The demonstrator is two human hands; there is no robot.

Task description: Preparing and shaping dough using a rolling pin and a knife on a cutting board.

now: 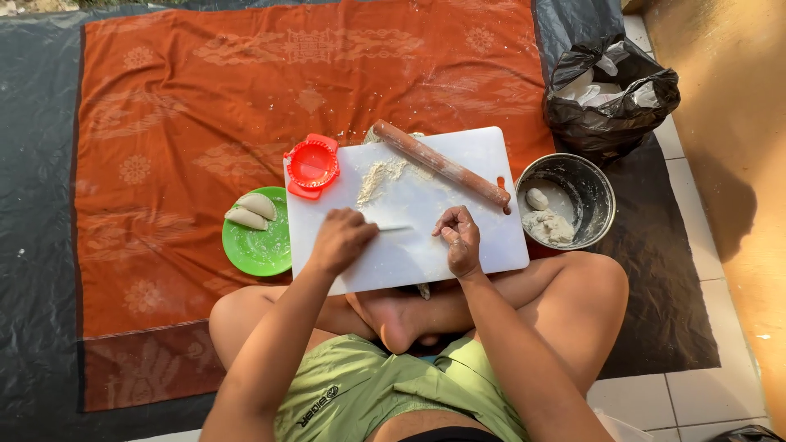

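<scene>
Now your left hand [340, 240] has its fingers clamped on a knife [396, 228] over the white cutting board [483, 155]; your right hand [460, 239], fingers loosely curled together, rests beside it.

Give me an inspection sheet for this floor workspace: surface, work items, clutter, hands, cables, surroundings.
Surface: white cutting board on orange cloth, floured patch near its top.
Work items: knife, rolling pin, red dumpling press, green plate with two folded dumplings, metal bowl holding dough.
Clutter: black bag with white scraps.
Hands: left hand grips the knife; right hand curled on the board, contents unclear.
Cables: nothing seen.
Surroundings: dark plastic sheet, tiled floor.
</scene>
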